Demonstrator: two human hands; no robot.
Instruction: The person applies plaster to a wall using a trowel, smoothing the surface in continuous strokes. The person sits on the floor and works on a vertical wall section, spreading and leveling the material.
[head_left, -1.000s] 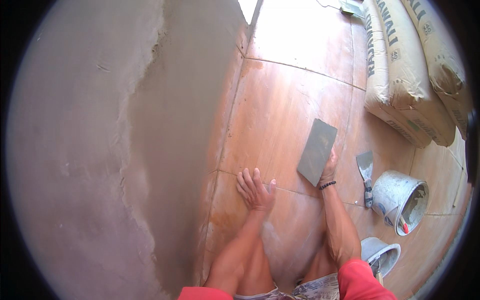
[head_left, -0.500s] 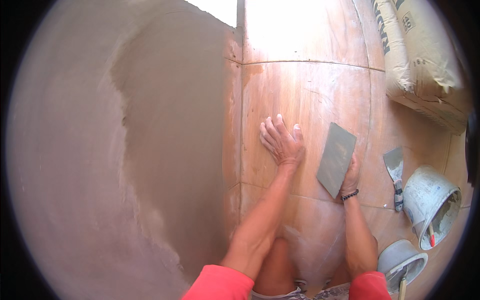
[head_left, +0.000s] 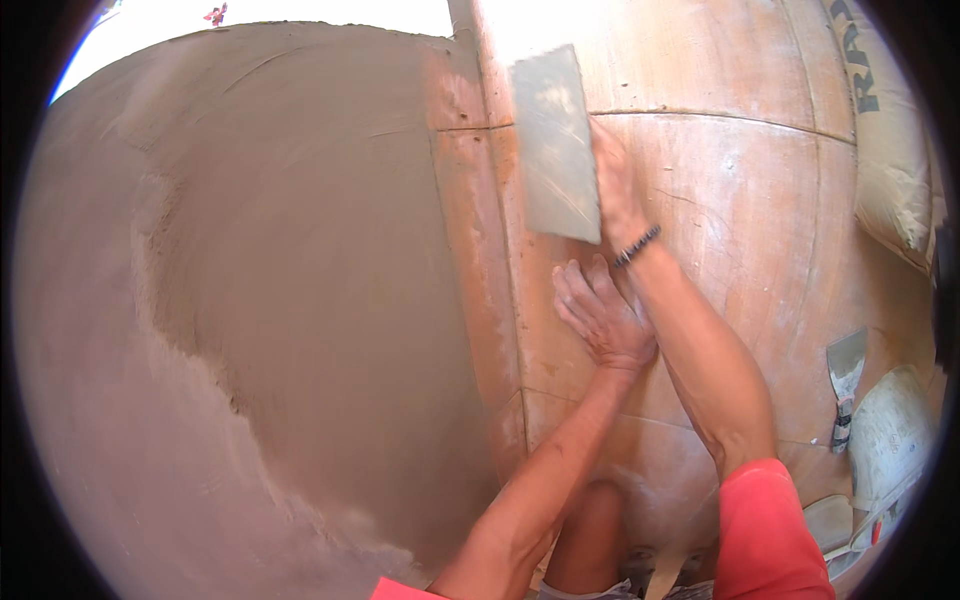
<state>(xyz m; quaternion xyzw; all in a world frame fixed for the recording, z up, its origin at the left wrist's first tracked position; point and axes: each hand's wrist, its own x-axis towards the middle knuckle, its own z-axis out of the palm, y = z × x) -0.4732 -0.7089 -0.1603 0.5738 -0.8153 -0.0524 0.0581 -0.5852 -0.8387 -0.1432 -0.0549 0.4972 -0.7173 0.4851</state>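
My right hand, a dark bead bracelet at its wrist, grips a plastering trowel from behind. The trowel's flat grey rectangular blade faces me, tilted and raised close to the foot of the wall; its handle is hidden. Below it, my left hand leans on the brown tiled floor with fingers stretched out, holding nothing. My right forearm passes just beside it. Left of both hands rises a wall with a darker, damp-looking coat of plaster and a paler area beyond its ragged edge.
On the right lie a filled paper bag, a putty knife with a dark handle, and a white-smeared bucket on its side. A smaller grey tub sits beneath it. Bright light comes in at the top.
My right hand has carried the trowel up and left toward the wall. My left hand stays on the floor. The whole view has shifted, with the bag and bucket now nearer the right rim.
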